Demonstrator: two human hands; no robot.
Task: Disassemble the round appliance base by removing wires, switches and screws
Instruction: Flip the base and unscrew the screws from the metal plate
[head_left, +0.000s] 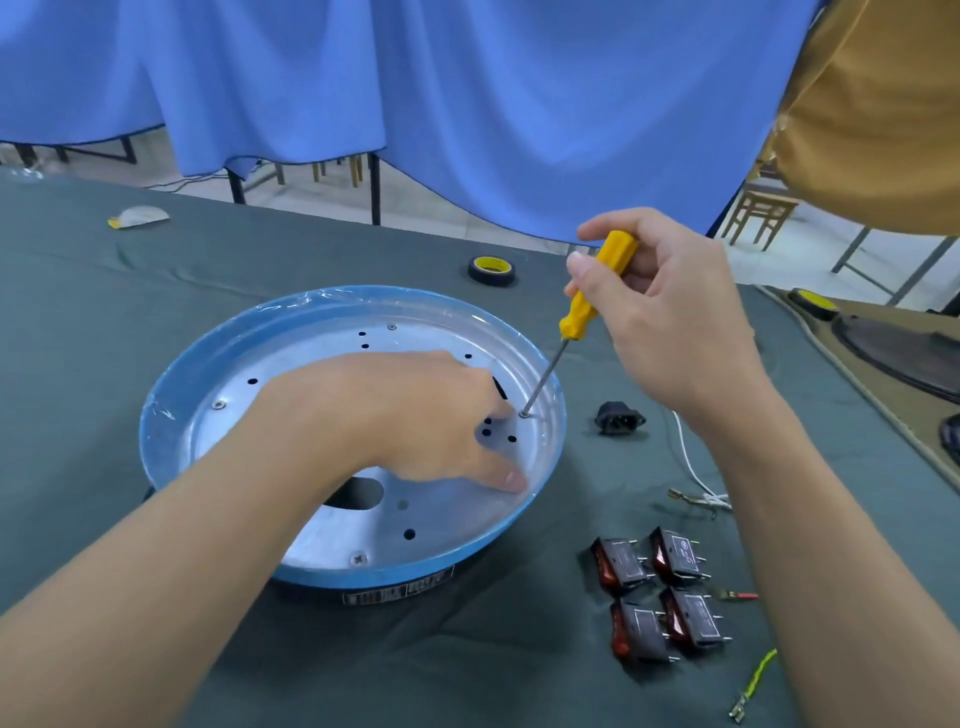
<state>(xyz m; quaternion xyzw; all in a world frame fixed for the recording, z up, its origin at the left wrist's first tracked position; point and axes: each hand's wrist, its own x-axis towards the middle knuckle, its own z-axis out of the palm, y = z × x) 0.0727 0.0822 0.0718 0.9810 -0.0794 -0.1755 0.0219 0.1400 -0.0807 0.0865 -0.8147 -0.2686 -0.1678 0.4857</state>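
Screwdriver tip on a screw at the right edge of the base plate

I see the round appliance base (171, 395) near the centre of the surface (104, 312), open side up: a blue rim around a silvery plate dotted with holes. My right hand (670, 322) is clamped on the yellow screwdriver (587, 306) above and to the right. Its shaft slopes down and to the left, and the tip meets the screw (524, 414) just inside the right wall. My left hand (426, 415) reaches in from the near left, fingers loose, holding nothing, fingertips on the plate just beside that screw, so it is the nearer hand. I judge the turn depends on keeping the tilted shaft in line with the screw. Four switches (662, 592) and a white wire (691, 462) lie to the right, already out.
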